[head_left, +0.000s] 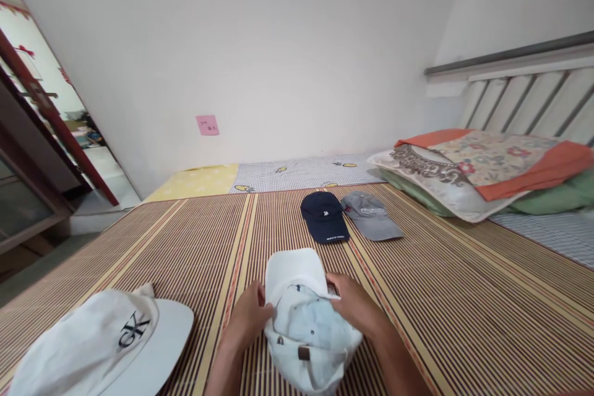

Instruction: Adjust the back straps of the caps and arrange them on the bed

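A pale, whitish-blue baseball cap point(315, 322) lies before me on the striped mat, its brim pointing away and its back strap with a brown buckle facing me. My left hand point(250, 312) grips its left edge near the brim, thumb against the fabric. On the other side, my right hand point(350, 300) pinches the right edge where brim meets crown. Some fingertips are hidden by the cap. A white cap with black "CK" letters point(97, 340) rests at the lower left. Farther off sit a navy cap point(322, 213) and a grey cap point(371, 213), side by side and touching.
The bamboo-striped mat point(195, 241) covers the bed. Pillows with an orange-edged floral cover point(505, 161) lie at the right by the white headboard point(533, 96). A white wall with a pink note point(207, 125) stands behind. An open doorway point(60, 93) is at the left.
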A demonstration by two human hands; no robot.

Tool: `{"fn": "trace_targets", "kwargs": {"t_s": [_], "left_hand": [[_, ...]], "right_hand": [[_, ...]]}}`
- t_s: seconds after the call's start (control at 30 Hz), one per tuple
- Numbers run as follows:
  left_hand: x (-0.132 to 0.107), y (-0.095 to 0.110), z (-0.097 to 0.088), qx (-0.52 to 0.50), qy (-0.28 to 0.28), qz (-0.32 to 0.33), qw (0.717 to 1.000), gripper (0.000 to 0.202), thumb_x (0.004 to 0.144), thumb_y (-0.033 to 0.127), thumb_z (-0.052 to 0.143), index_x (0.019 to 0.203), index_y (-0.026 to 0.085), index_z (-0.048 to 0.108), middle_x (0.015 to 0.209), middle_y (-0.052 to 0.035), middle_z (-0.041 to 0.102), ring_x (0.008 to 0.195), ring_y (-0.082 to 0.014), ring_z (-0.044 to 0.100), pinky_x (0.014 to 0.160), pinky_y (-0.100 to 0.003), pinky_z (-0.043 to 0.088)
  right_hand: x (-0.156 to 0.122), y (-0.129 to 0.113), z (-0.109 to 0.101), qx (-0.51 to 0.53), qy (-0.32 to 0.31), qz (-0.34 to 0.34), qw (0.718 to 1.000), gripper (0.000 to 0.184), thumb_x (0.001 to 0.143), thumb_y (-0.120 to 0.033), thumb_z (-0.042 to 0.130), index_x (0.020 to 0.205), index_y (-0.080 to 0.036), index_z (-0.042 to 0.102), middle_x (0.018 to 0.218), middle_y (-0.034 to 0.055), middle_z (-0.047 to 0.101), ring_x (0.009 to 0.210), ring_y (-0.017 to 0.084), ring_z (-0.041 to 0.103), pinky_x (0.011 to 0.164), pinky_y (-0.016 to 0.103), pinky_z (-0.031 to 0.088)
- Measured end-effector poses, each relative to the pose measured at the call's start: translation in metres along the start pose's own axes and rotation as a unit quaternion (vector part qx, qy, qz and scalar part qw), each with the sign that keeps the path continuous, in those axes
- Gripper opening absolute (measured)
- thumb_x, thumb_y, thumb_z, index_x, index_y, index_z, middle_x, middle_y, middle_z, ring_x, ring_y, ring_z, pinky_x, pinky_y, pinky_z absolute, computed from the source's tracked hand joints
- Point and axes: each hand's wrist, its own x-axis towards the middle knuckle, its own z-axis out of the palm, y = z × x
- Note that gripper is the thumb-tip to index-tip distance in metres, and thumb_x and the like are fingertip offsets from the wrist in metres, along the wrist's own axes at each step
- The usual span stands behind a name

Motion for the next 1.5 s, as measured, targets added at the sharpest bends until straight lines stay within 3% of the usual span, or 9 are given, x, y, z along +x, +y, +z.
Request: {"fn": "trace_targets", "kwargs": {"t_s": [0.13, 0.27, 0.43, 0.6, 0.83, 0.93, 1.03, 1.17, 1.5], "left_hand": [[0.001, -0.002, -0.001, 0.014, 0.022, -0.001, 1.0, 0.02, 0.078, 0.011, 0.056, 0.075, 0.025, 0.043, 0.071, 0.0047, 0.052, 0.069, -0.0173, 0.053, 0.064, -0.029, 0.034], [0.002, -0.01, -0.005, -0.005, 0.018, 0.018, 1.0, 0.013, 0.082, 0.024, 0.059, 0.076, 0.025, 0.048, 0.069, 0.0049, 0.052, 0.067, -0.018, 0.055, 0.064, -0.029, 0.038], [-0.004, 0.011, -0.019, -0.119, 0.068, 0.116, 0.984, 0.018, 0.091, 0.037, 0.053, 0.083, 0.022, 0.06, 0.079, -0.0013, 0.064, 0.074, -0.0206, 0.061, 0.069, -0.031, 0.046], [-0.013, 0.03, -0.02, -0.126, -0.079, 0.146, 0.978, 0.02, 0.092, 0.029, 0.05, 0.085, 0.022, 0.068, 0.082, -0.0019, 0.07, 0.082, -0.0214, 0.066, 0.073, -0.029, 0.047], [-0.005, -0.004, -0.019, -0.032, -0.003, 0.159, 0.987, 0.042, 0.081, 0.005, 0.04, 0.104, 0.024, 0.07, 0.116, -0.0075, 0.072, 0.115, -0.0222, 0.066, 0.103, -0.037, 0.049], [-0.006, -0.02, -0.015, 0.008, -0.032, 0.144, 0.989, 0.056, 0.078, 0.002, 0.044, 0.119, 0.028, 0.072, 0.149, -0.0078, 0.056, 0.143, -0.0231, 0.049, 0.119, -0.043, 0.039], [-0.007, -0.026, -0.01, 0.027, -0.057, 0.102, 0.993, 0.054, 0.087, 0.011, 0.05, 0.134, 0.033, 0.069, 0.169, -0.0046, 0.035, 0.158, -0.0283, 0.028, 0.125, -0.052, 0.031], [-0.007, -0.021, -0.008, 0.012, -0.053, 0.111, 0.992, 0.047, 0.091, 0.019, 0.057, 0.133, 0.032, 0.071, 0.171, -0.0047, 0.034, 0.158, -0.0326, 0.026, 0.127, -0.057, 0.027], [-0.003, -0.007, -0.002, 0.045, -0.027, 0.187, 0.981, 0.027, 0.087, 0.014, 0.067, 0.099, 0.031, 0.084, 0.166, -0.0071, 0.042, 0.157, -0.0364, 0.027, 0.125, -0.057, 0.031]], "right_hand": [[-0.003, 0.0, -0.003, 0.003, -0.002, 0.011, 1.0, 0.026, 0.071, -0.008, 0.065, 0.092, -0.021, 0.074, 0.1, 0.0078, 0.078, 0.097, 0.027, 0.071, 0.082, 0.031, 0.046], [-0.001, -0.002, -0.01, 0.056, -0.009, 0.023, 0.998, 0.022, 0.079, -0.032, 0.072, 0.099, -0.02, 0.073, 0.103, 0.0094, 0.078, 0.096, 0.027, 0.07, 0.082, 0.033, 0.047], [0.003, 0.004, -0.017, 0.093, 0.05, 0.004, 0.994, 0.037, 0.095, -0.051, 0.048, 0.086, -0.021, 0.067, 0.085, 0.0073, 0.074, 0.081, 0.024, 0.067, 0.074, 0.034, 0.046], [0.006, 0.015, -0.015, 0.084, 0.031, -0.014, 0.996, 0.032, 0.096, -0.039, 0.041, 0.077, -0.023, 0.061, 0.079, 0.0054, 0.07, 0.076, 0.023, 0.066, 0.071, 0.033, 0.047], [0.006, 0.029, -0.011, 0.076, 0.042, -0.017, 0.996, 0.022, 0.085, -0.02, 0.051, 0.099, -0.02, 0.068, 0.098, 0.0104, 0.077, 0.1, 0.027, 0.072, 0.09, 0.037, 0.051], [0.007, 0.031, -0.01, 0.093, 0.042, -0.01, 0.995, 0.025, 0.084, -0.019, 0.055, 0.105, -0.02, 0.069, 0.099, 0.0102, 0.077, 0.1, 0.026, 0.073, 0.09, 0.038, 0.052], [0.008, 0.031, -0.009, 0.129, 0.038, -0.003, 0.991, 0.025, 0.084, -0.02, 0.06, 0.107, -0.02, 0.069, 0.098, 0.0085, 0.078, 0.097, 0.024, 0.073, 0.09, 0.036, 0.053], [0.009, 0.03, -0.009, 0.153, 0.04, 0.0, 0.987, 0.027, 0.083, -0.02, 0.063, 0.109, -0.019, 0.07, 0.1, 0.0094, 0.077, 0.098, 0.025, 0.073, 0.09, 0.037, 0.054], [0.01, 0.035, -0.003, 0.185, 0.034, 0.006, 0.982, 0.031, 0.08, -0.032, 0.073, 0.108, -0.019, 0.074, 0.098, 0.0096, 0.078, 0.093, 0.027, 0.072, 0.086, 0.039, 0.054]]}}
